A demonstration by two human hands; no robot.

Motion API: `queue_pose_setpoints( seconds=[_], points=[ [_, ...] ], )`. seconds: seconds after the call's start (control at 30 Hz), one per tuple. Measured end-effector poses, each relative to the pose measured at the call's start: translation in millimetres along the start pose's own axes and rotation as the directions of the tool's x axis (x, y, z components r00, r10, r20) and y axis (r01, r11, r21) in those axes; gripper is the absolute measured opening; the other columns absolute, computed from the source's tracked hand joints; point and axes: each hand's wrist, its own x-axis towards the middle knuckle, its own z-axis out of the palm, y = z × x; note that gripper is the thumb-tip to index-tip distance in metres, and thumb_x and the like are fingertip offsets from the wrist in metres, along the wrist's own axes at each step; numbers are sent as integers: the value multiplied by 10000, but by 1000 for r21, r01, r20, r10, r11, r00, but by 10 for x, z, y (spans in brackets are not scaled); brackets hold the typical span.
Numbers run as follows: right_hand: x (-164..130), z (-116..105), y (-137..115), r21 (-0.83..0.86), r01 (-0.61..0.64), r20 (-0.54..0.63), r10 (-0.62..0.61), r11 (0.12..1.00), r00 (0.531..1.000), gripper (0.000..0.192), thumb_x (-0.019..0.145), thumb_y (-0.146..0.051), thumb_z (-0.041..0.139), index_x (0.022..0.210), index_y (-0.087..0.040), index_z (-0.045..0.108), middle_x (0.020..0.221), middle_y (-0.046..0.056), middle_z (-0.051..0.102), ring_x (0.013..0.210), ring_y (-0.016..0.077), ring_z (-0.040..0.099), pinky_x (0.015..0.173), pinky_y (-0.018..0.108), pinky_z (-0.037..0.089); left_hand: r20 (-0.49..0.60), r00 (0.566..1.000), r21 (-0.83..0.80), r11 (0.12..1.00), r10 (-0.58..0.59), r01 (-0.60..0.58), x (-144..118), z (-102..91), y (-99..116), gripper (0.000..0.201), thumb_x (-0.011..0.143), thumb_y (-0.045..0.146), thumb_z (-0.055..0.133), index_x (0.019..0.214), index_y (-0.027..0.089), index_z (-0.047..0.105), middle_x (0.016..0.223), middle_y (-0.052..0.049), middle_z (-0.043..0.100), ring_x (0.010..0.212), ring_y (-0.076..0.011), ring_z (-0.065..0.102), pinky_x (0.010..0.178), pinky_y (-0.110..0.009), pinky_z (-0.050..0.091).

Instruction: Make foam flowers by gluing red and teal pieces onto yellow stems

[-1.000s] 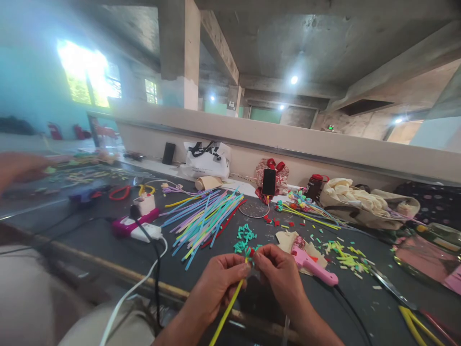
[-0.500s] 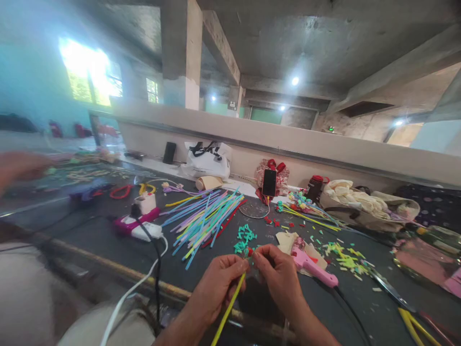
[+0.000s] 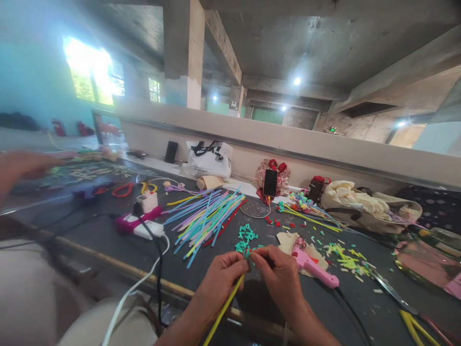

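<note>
Both hands pinched shut at the top of a yellow-green stick (image 3: 225, 307) held just above the tabletop (image 3: 108, 240), left hand (image 3: 219, 281) gripping it, right hand (image 3: 279, 278) working tiny green-red bits (image 3: 248, 252) onto its tip—seems partway, loose green pieces (image 3: 245, 236) unused.

My fingertips hide the tip of the yellow stick (image 3: 223, 310), so I cannot tell what I pinch there beyond a bit of teal; its lower end runs off the bottom edge. Left of the power strip (image 3: 139, 226), another person's hand (image 3: 21, 166) is blurred and cut by the frame's edge. Right of the pink glue gun (image 3: 315, 269), yellow-handled scissors (image 3: 419, 327) leave the frame.
</note>
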Motion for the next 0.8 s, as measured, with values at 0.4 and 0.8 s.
queue_pose_setpoints(
  seconds=[0.4, 0.8],
  points=[
    [17, 20, -71, -10, -61, -25, 61, 998, 998, 222, 760, -307, 496, 615, -154, 564, 498, -30, 518, 464, 88, 467, 447, 182, 321, 49, 993, -233, 965, -111, 119, 49, -13, -83, 210, 611, 308, 567, 505, 173, 446, 279, 85, 408, 217, -17, 231, 301, -172, 88],
    [-3, -102, -2, 161, -58, -48, 67, 985, 997, 115, 772, -264, 485, 739, -171, 542, 565, -33, 495, 471, 87, 446, 431, 180, 358, 6, 995, -298, 950, -96, 93, 26, -53, -12, 152, 615, 291, 548, 554, 162, 499, 300, 85, 409, 225, -10, 225, 288, -151, 107]
  ],
)
